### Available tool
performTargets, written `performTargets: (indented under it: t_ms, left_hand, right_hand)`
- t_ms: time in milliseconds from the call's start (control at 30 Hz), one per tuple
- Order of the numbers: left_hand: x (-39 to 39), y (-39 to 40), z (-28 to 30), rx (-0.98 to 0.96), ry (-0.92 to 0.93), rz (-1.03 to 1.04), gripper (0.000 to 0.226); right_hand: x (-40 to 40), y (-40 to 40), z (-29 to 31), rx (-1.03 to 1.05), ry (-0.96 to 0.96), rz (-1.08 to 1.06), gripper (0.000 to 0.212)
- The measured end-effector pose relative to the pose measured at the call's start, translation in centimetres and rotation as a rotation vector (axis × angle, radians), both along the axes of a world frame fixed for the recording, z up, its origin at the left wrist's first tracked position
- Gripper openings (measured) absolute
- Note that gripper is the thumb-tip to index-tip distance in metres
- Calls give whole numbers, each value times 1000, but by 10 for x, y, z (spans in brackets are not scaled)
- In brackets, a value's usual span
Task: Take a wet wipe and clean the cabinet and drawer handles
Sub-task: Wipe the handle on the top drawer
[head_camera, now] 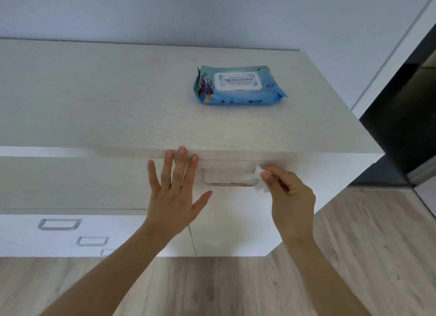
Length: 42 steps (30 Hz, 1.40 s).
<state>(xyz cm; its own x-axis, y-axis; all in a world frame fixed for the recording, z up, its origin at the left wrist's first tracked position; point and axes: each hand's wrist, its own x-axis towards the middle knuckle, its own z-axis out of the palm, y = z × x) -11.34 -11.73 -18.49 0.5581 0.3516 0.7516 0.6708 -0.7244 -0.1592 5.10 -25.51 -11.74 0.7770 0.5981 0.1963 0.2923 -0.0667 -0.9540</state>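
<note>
A pale wood cabinet (118, 98) fills the view. Its top right drawer has a recessed handle (228, 177). My right hand (289, 197) pinches a folded white wet wipe (260, 177) against the handle's right end. My left hand (175, 188) lies flat with straight, spread fingers on the drawer front just left of the handle, fingertips reaching the cabinet's top edge. A blue pack of wet wipes (238, 85) with its white lid closed lies on the cabinet top, behind the handle.
Three more silver recessed handles sit lower left: one handle (59, 224), a second handle (92, 241) and a third handle (107, 252) partly hidden by my left forearm. A wood floor (354, 245) lies below and right. A dark opening (401, 127) stands to the right.
</note>
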Motion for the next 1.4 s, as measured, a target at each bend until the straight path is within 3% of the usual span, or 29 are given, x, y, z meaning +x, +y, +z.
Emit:
performTargets:
  t_ms: [300, 500, 667, 867, 1200, 1400]
  left_hand:
    - [44, 32, -27, 224, -291, 14, 102]
    - [48, 42, -27, 318, -376, -66, 106]
    - [50, 44, -28, 350, -406, -60, 107]
    - [51, 45, -29, 367, -426, -61, 106]
    - [53, 43, -34, 392, -445, -34, 101]
    - [54, 45, -34, 392, -465, -80, 99]
  right_hand:
    - [9, 12, -52, 457, -111, 88, 23]
    - [16, 25, -73, 639, -217, 83, 11]
    - [10, 33, -80, 779, -177, 58, 5]
    - [8, 34, -83, 850, -132, 25, 8]
    - [3, 43, -93, 871, -494, -117, 22]
    - [7, 38, -94, 925, -434, -131, 21]
